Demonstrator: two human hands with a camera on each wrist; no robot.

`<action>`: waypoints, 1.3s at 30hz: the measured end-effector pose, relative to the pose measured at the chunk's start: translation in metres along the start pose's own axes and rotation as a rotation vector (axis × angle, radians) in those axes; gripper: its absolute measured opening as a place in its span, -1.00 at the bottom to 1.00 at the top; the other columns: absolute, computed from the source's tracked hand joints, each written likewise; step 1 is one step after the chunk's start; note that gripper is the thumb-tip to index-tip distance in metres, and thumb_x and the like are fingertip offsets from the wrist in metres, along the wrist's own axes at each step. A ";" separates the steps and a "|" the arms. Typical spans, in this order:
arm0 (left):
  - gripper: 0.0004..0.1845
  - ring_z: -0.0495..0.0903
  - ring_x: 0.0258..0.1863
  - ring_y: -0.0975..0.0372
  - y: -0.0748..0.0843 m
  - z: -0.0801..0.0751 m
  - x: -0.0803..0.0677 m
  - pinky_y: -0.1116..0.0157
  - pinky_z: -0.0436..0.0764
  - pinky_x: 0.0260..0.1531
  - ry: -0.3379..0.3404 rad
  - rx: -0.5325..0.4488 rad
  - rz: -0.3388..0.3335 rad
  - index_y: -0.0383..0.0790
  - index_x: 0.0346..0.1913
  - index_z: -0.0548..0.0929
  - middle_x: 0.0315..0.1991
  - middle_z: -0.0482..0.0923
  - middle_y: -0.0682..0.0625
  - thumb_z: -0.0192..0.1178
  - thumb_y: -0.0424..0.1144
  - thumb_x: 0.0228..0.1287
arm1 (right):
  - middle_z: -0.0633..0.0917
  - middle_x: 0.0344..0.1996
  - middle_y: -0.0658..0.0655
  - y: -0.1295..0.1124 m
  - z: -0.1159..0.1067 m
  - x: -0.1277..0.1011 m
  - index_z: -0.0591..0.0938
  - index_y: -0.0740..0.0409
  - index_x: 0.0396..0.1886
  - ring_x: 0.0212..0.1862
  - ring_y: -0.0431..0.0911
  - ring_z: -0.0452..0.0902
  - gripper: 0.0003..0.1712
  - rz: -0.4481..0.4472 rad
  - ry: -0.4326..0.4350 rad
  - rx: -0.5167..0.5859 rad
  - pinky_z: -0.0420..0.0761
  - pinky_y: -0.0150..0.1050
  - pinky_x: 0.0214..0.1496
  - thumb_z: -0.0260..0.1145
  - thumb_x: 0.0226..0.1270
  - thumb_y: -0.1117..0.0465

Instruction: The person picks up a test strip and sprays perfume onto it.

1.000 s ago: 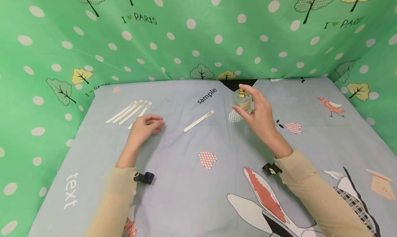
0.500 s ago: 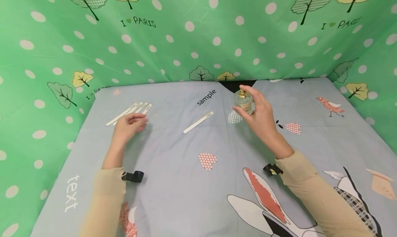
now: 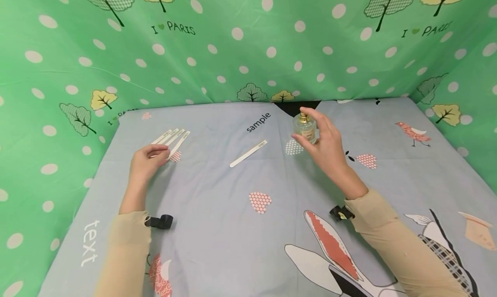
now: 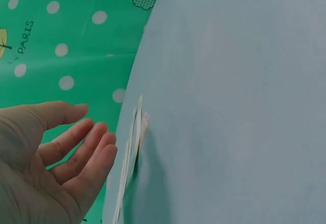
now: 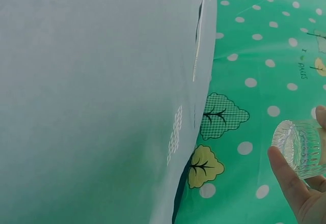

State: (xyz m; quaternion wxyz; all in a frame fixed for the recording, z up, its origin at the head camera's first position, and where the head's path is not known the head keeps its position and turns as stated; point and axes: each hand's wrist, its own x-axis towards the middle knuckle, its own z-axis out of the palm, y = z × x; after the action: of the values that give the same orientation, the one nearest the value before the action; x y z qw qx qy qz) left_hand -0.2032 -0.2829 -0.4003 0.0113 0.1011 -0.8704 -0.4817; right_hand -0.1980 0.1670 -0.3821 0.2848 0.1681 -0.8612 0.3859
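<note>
In the head view my right hand holds a clear glass perfume bottle with a gold neck, thumb low on the glass and a fingertip on the top. The right wrist view shows the ribbed base of the bottle. My left hand hovers over several white paper test strips, hiding their lower ends. Its thumb and fingers stand apart with nothing between them in the left wrist view, beside the strips. One lone strip lies mid-table between the hands.
A grey printed cloth covers the table, with a green dotted curtain along its back and sides. Both wrists wear black camera mounts, such as the left mount.
My left hand has moved left, from the right side of the strip group to above its lower ends. The right hand and perfume bottle have stayed in place.
</note>
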 end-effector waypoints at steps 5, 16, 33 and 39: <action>-0.58 0.49 -0.45 0.68 -0.006 -0.003 -0.003 0.66 0.54 -0.39 0.053 0.111 -0.018 -0.39 0.13 0.63 -0.32 0.65 0.22 0.24 -0.16 0.34 | 0.58 0.19 0.28 0.001 0.000 -0.001 0.41 0.01 0.36 0.17 0.18 0.55 -0.21 -0.003 -0.005 0.003 0.57 0.17 0.19 0.54 0.14 0.24; -0.59 0.45 -0.47 0.61 -0.022 -0.006 0.000 0.63 0.46 -0.43 0.076 0.235 -0.113 -0.32 0.09 0.66 -0.26 0.67 0.06 0.29 -0.13 0.29 | 0.58 0.19 0.28 0.000 -0.001 -0.002 0.42 0.02 0.36 0.17 0.19 0.55 -0.22 -0.006 -0.004 -0.001 0.57 0.18 0.19 0.53 0.15 0.22; -0.68 0.62 -0.32 0.22 -0.025 -0.002 0.001 0.40 0.48 -0.35 0.070 0.392 -0.082 -0.34 -0.02 0.68 -0.09 0.72 -0.29 0.34 -0.21 0.26 | 0.58 0.20 0.28 0.001 -0.004 -0.004 0.43 0.02 0.35 0.16 0.19 0.55 -0.23 -0.013 0.002 0.002 0.56 0.18 0.18 0.54 0.14 0.24; -0.74 0.66 -0.21 0.01 -0.021 0.002 0.002 0.32 0.47 -0.34 0.074 0.412 -0.109 -0.35 -0.05 0.67 -0.14 0.72 -0.29 0.33 -0.28 0.26 | 0.58 0.21 0.27 0.001 -0.004 -0.004 0.42 0.02 0.35 0.17 0.18 0.55 -0.23 -0.016 -0.002 0.005 0.57 0.17 0.18 0.53 0.15 0.24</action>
State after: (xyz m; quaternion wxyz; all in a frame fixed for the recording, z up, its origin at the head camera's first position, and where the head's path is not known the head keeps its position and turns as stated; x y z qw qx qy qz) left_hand -0.2015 -0.2928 -0.4190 -0.0038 0.1655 -0.9428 -0.2895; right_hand -0.1939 0.1708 -0.3833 0.2864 0.1759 -0.8593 0.3856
